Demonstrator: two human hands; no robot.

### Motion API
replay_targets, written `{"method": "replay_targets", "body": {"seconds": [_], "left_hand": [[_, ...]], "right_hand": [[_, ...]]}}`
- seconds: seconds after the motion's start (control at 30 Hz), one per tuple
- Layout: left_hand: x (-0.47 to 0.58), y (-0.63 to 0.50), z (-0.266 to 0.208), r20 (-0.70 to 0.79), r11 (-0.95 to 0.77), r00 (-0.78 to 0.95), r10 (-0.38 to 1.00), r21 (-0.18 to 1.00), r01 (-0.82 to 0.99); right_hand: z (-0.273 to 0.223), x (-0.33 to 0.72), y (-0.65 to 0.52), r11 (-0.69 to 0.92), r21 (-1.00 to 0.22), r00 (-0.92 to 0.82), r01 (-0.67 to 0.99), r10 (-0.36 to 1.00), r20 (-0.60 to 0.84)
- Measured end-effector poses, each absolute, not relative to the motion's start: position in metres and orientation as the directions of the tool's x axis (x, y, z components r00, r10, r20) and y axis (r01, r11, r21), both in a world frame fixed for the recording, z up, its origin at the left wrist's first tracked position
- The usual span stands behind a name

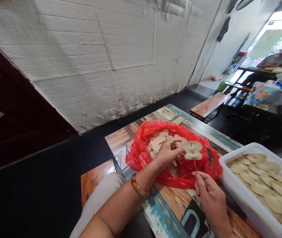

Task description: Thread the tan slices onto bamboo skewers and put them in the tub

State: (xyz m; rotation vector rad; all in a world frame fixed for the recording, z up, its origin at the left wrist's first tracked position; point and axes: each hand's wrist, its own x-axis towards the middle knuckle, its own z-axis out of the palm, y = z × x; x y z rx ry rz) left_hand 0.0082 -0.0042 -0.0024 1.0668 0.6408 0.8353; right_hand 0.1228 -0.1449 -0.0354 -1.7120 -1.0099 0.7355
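Observation:
My right hand (209,191) pinches a thin wooden skewer (195,166) upright, fingers closed round its lower part. Pale, thin slices that look like potato (192,150) are threaded on its top. My left hand (170,152) hovers over an open red plastic bag (141,140), fingers apart, its fingertips close beside the left edge of the skewered slices. Whether they touch the slices is hard to see. More loose pale slices (157,142) lie inside the bag, partly hidden by my left hand.
To the right stands a white plastic tub (240,190) filled with skewered slices. Both bag and tub rest on a patterned wooden table (165,206). Wooden benches (209,105) stand beyond, and a person (276,61) sits at a far table. A white brick wall (93,59) runs along the left.

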Motion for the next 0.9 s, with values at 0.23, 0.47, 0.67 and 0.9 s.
{"method": "replay_targets", "body": {"seconds": [0.23, 0.47, 0.67, 0.9], "left_hand": [[-0.021, 0.016, 0.008, 0.093, -0.027, 0.259, 0.961, 0.968, -0.249], [-0.072, 0.041, 0.005, 0.328, -0.541, 0.463, 0.823, 0.698, 0.468], [-0.08, 0.043, -0.003, 0.268, -0.736, 0.686, 0.676, 0.299, 0.608], [-0.079, 0.045, -0.001, 0.276, -0.746, 0.695, 0.664, 0.196, 0.636]], "right_hand": [[-0.037, 0.128, -0.144, -0.068, -0.913, 0.445, 0.403, 0.886, 0.131], [-0.034, 0.128, -0.143, 0.021, -0.835, 0.393, 0.55, 0.876, 0.281], [-0.038, 0.128, -0.142, 0.065, -0.798, 0.372, 0.599, 0.86, 0.35], [-0.035, 0.127, -0.143, 0.099, -0.79, 0.351, 0.606, 0.857, 0.377]]}}
